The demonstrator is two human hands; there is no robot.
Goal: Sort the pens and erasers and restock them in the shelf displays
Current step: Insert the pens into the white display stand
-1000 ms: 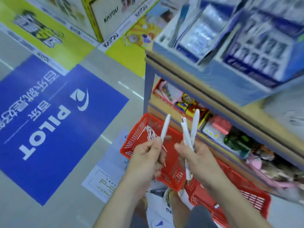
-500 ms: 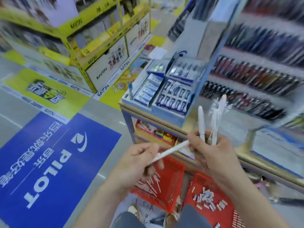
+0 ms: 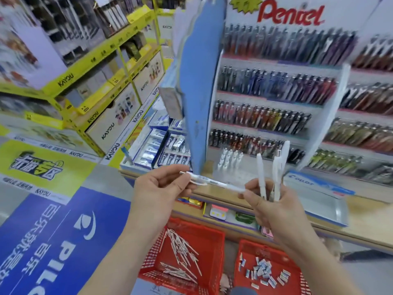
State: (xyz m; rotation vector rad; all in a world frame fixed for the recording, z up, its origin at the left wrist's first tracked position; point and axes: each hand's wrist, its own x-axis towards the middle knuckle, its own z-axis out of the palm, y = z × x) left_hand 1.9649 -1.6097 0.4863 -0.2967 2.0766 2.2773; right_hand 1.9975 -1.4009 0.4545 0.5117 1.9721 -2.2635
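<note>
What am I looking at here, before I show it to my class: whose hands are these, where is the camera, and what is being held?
There is no machine here. A person works with bare hands, and the single picture comes from a camera worn on the head, looking forward and down. The left hand pinches a single white pen, which lies level. The pen's far end meets the right hand, which also grips a bunch of white pens upright. Below are two red baskets: the left basket holds loose pens, and the right basket holds small erasers. Ahead, a wooden shelf carries the Pentel display, with pens in rows.
</note>
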